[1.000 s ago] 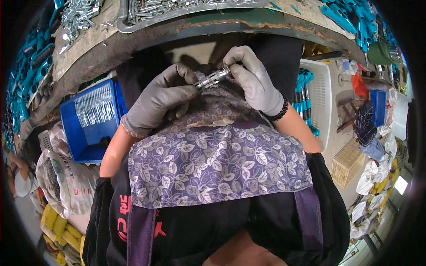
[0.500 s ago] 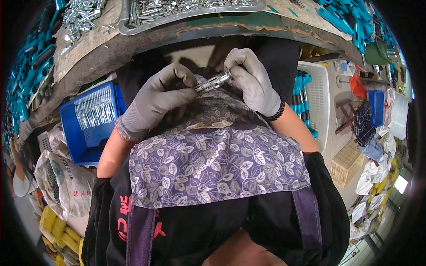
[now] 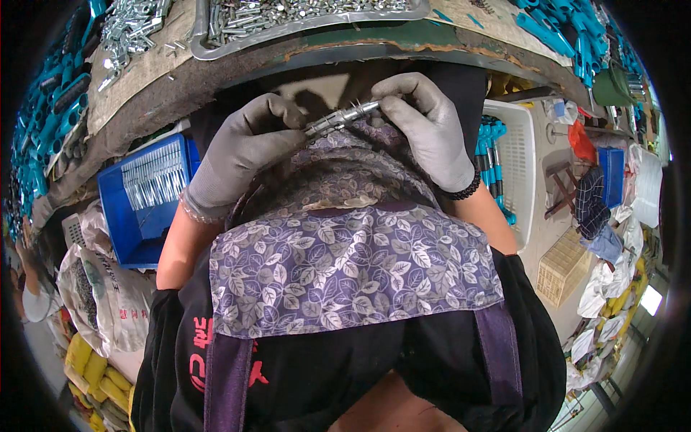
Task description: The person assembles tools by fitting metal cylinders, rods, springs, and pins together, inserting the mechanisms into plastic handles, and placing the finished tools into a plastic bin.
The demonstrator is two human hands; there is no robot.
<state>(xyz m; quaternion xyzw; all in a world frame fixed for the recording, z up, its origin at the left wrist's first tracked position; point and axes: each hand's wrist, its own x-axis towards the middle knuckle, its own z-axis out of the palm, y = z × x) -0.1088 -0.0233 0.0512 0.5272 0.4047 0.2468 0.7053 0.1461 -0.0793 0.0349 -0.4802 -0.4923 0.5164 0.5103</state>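
Note:
Above my lap, a slim silver slotted metal part [image 3: 341, 118] spans the gap between my two grey-gloved hands. My left hand [image 3: 248, 147] pinches its left end between thumb and fingers. At the opposite end, my right hand [image 3: 432, 133] grips the tip with thumb and forefinger. The part slants slightly upward to the right, and its exact kind is not clear. Beneath it lies the leaf-patterned purple apron [image 3: 353, 266].
Ahead is a workbench edge with a metal tray [image 3: 309, 25] of small pins. Silver parts [image 3: 133, 29] lie beside it. A blue bin [image 3: 144, 237] with metal rods stands left. A white crate [image 3: 518, 165] beside teal-handled tools [image 3: 491, 162] stands right.
Both hands have moved slightly apart, the left going left and the right going right. More of the metal part shows between them, and its right end lies farther right.

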